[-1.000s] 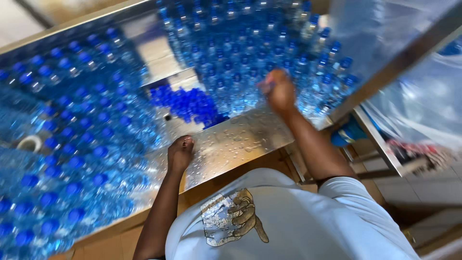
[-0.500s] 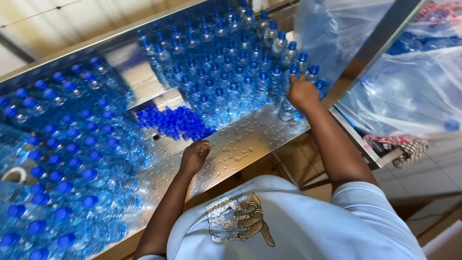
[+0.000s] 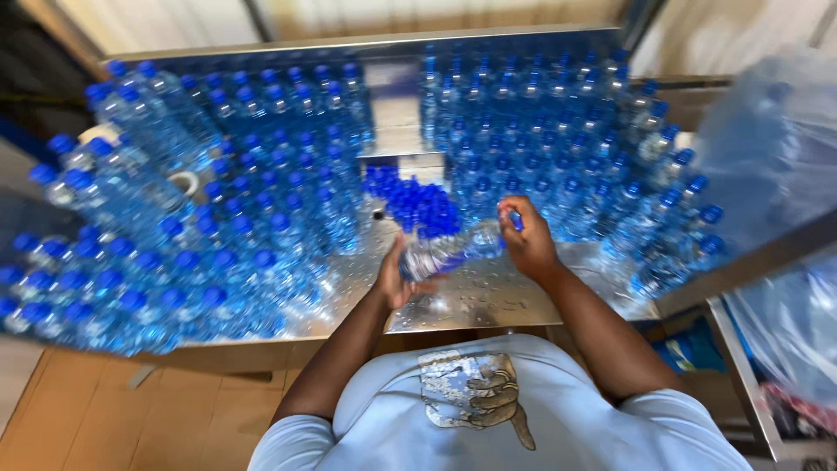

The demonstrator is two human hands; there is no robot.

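Note:
A clear plastic water bottle (image 3: 449,250) lies sideways between my hands above the wet steel table (image 3: 488,301). My left hand (image 3: 392,277) grips its bottom end. My right hand (image 3: 526,237) holds its neck end, fingers around the blue cap. Just behind the bottle sits a heap of loose blue caps (image 3: 418,205). Upright capped bottles crowd the table on both sides of my hands.
A dense block of blue-capped bottles (image 3: 183,235) fills the left of the table, another block (image 3: 575,148) the right and back. Plastic-wrapped bottle packs (image 3: 767,148) stand at the far right beside a metal frame (image 3: 741,262). A roll of tape (image 3: 185,183) lies among the left bottles.
My right hand has drawn a bottle out of the right block and brought it to the middle. My left hand has risen off the table and taken the bottle's base.

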